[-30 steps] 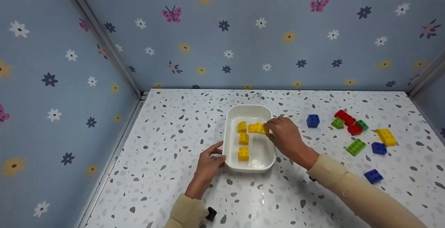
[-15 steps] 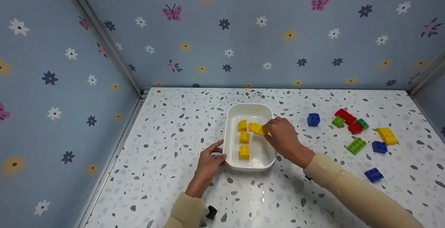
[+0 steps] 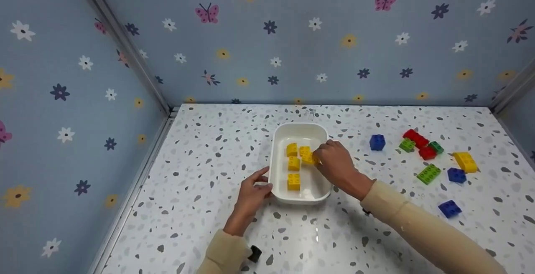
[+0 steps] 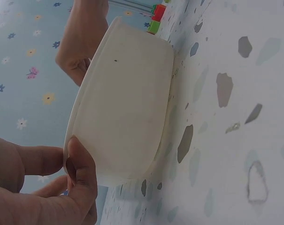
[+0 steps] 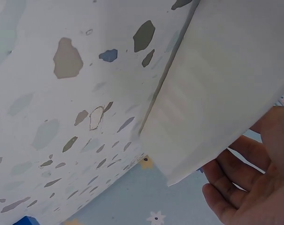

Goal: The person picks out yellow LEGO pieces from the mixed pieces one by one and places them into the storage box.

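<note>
A white plastic tub [image 3: 281, 194] stands on the speckled table, with several yellow toy building bricks in it. Its left wall is pinched at the rim between the thumb and fingers of my left hand [image 3: 252, 194], as the left wrist view shows closely. My right hand [image 3: 334, 161] reaches over the right rim and grips a yellow brick [image 3: 308, 158] inside. Close to that one lies another yellow brick [image 3: 304, 150]. A column of yellow bricks [image 3: 294, 181] runs along the tub's left half. In the right wrist view, the tub wall [image 5: 217, 89] hides the bricks and some fingertips.
Loose bricks lie right of the tub: blue [image 3: 377, 142], red [image 3: 415, 138], light green [image 3: 429, 174], dark green [image 3: 435, 147] and a yellow one [image 3: 465, 162]. Another blue brick [image 3: 449, 209] lies nearer the front. A flower-patterned wall [image 3: 250, 40] stands behind the table.
My right hand has shifted slightly left, further into the tub, bringing the gripped yellow brick along toward the left column. The left hand and the tub have stayed in place.
</note>
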The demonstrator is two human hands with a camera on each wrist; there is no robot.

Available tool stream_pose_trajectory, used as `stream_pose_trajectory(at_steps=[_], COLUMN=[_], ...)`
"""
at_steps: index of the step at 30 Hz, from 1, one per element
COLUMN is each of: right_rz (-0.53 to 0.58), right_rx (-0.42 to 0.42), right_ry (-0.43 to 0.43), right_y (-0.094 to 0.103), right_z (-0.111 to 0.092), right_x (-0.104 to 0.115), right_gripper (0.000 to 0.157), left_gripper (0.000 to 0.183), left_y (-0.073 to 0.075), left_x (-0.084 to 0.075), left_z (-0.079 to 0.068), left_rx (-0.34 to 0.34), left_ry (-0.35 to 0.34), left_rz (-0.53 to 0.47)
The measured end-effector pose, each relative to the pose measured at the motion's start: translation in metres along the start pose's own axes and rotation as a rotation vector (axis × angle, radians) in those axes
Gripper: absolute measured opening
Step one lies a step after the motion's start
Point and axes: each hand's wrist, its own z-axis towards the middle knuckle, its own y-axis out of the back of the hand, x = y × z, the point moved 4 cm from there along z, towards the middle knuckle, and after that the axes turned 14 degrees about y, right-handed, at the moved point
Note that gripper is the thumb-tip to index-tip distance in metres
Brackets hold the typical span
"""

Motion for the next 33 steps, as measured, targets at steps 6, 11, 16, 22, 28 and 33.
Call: stream_pose_trajectory(at_steps=[6, 11, 16, 22, 28, 33], right_rz=[-0.003, -0.043, -0.054, -0.056, -0.067, -0.065], right_rx=[-0.008, 0.008, 0.054, 0.111, 0.152, 0.158], right_ry=[0.024, 0.033, 0.013, -0.019, -0.052, -0.053], right_y=[-0.002, -0.004, -0.008, -0.012, -0.014, -0.014], right_z=[0.002, 0.003, 0.004, 0.006, 0.008, 0.008], right_x=[0.001, 0.002, 0.003, 0.005, 0.006, 0.006], right_gripper=[0.009, 0.004, 0.004, 0.006, 0.011, 0.012], left_gripper=[0.055, 0.055, 0.056, 0.056, 0.056, 0.056], left_y=[0.000, 0.000, 0.000, 0.000, -0.001, 0.000], left_x=[0.000, -0.001, -0.001, -0.001, -0.001, 0.000], left_z=[0.000, 0.001, 0.002, 0.001, 0.000, 0.000], left_rx=[0.002, 0.005, -0.009, -0.020, -0.026, -0.029], left_ry=[0.008, 0.002, 0.022, 0.029, 0.033, 0.026], left_rz=[0.003, -0.005, -0.001, 0.013, 0.023, 0.018])
